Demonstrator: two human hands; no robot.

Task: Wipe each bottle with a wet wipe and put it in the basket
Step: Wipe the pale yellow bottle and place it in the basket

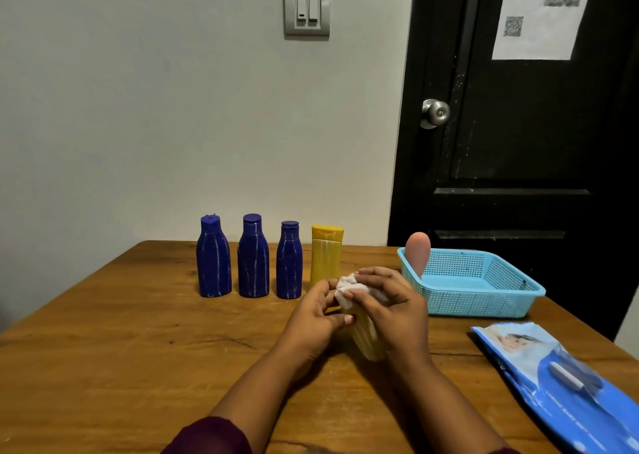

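Head view, pale yellow bottle [368,339] tilted, gripped by both hands [321,318], right hand [394,312] pressing crumpled white wipe [347,286] on top.

Bare table [103,350] left; bottle row [252,256] behind, basket [484,301] right.

A wooden table [103,350] is shown. Three blue bottles [252,256] and a yellow bottle [325,254] are stood in a row at twelve o'clock. A blue basket [484,301] is placed at two o'clock, a wipes packet [560,381] at four.
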